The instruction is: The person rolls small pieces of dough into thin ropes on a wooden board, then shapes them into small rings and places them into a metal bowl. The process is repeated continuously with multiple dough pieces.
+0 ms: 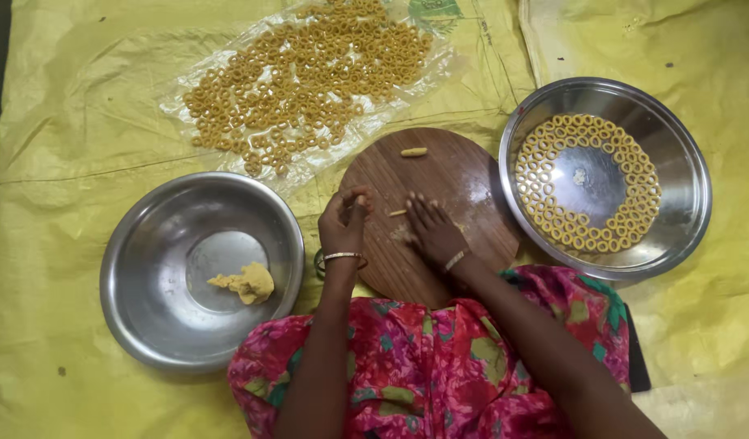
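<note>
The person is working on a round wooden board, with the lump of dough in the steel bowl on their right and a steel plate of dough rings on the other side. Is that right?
Not quite. The head view shows the lump of dough in the steel bowl on the person's left, not their right. The steel plate of dough rings lies on their right, and both hands work on the round wooden board.

A yellow sheet [82,122] lies under a brown round board [448,187] and two silvery steel bowls. Pale yellow dough [246,283] and golden rings [309,65] show; the garment [439,366] is pink with green patches.
</note>
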